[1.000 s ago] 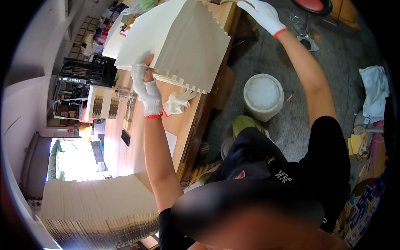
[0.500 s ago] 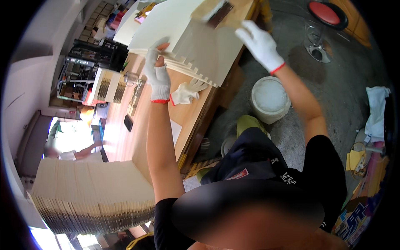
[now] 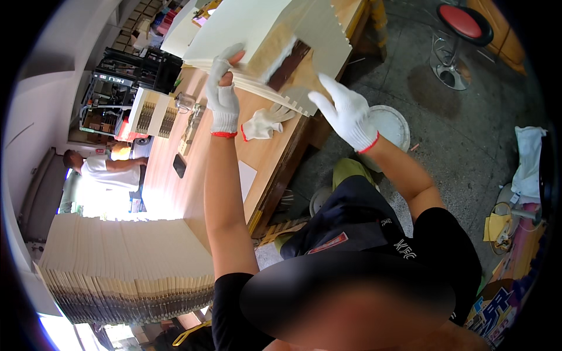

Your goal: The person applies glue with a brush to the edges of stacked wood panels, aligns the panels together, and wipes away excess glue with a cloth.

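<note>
Brush (image 3: 288, 65), its rear end hidden from me, is held in the right hand (image 3: 345, 114) over the sheet stack (image 3: 234, 32), which lies along a long edge of the table (image 3: 188, 143), its far end cut off. The left hand (image 3: 223, 102) is at the stack's near side; I can't tell whether it grips.

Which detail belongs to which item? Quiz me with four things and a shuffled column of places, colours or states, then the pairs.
Things:
1. wide brush
2. phone
3. loose glove
4. stool

Details:
A. black, lying flat on the table
B. red seat, standing on the floor
C. held in the right hand
D. cream-white with a red cuff edge, worn by nobody

Right pairs: 1-C, 2-A, 3-D, 4-B
</note>
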A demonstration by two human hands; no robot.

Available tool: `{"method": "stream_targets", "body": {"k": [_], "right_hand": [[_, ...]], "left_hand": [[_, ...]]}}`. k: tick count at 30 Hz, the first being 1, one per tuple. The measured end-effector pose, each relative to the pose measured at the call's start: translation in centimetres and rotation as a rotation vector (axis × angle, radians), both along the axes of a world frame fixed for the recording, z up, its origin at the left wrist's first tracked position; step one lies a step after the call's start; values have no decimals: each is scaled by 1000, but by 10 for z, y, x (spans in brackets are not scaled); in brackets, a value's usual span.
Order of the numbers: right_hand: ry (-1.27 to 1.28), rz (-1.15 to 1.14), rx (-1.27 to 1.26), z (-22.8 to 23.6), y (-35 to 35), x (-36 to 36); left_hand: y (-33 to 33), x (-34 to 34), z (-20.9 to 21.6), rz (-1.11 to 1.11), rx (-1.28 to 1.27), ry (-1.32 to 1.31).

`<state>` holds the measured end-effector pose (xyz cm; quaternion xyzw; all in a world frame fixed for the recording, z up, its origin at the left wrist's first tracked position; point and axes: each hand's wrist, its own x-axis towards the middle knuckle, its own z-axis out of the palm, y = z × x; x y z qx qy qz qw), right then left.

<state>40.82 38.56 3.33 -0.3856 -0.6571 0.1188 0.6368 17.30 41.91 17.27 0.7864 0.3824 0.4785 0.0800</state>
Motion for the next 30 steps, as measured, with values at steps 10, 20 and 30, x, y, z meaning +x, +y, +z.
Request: {"method": "stream_targets", "body": {"k": [10,20,30], "right_hand": [[434,746,-629,10,-16,-8],[374,649,-564,17,-33,-8],[719,1003,-799,34,-33,10]], "left_hand": [[1,-7,-5,17,-24,-18],[1,-12,4,-35,-94,3],[0,-16,3,-13,-97,12]]}}
